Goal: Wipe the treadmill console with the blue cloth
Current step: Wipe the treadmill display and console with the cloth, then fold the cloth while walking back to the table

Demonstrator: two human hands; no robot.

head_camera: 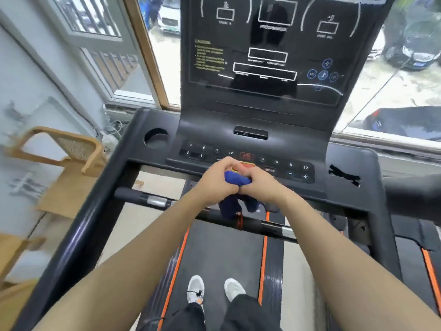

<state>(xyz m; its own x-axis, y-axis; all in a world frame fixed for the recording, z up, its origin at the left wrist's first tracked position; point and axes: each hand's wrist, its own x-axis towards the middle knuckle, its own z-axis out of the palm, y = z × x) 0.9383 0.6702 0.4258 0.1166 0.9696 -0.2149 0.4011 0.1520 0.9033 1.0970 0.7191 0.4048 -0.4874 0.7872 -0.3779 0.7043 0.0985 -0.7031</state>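
- Hands meet in front of the lower button panel of the treadmill console (pixel 260 120), both bunched around the blue cloth (pixel 237 179).
- Left hand (pixel 216 179) has its fingers curled closed over the left side of the cloth, thumb arched toward the other hand.
- Right hand (pixel 259 181) has its fingers folded tight on the right side of the cloth, knuckles touching the left hand's fingertips.
- Blue cloth is wadded between the two hands, a bright bulge showing on top and a darker tail hanging below them toward the crossbar (pixel 238 219).
- Cloth sits just in front of the red stop button (pixel 245 166), which is partly hidden behind the fingers; whether it touches the panel, I cannot tell.
- Upright display (pixel 267 51) of the console stands above, dark, with white outlined boxes and blue round icons at its right.
- Round cup holder (pixel 156 137) lies in the left wing of the console, well apart from the hands.
- White shoes (pixel 214 289) stand on the belt (pixel 217 254), which has orange stripes on either side.
- Wooden chair (pixel 64 149) stands left of the treadmill, blurred.
- Parked cars (pixel 415 53) show through the window beyond the display.
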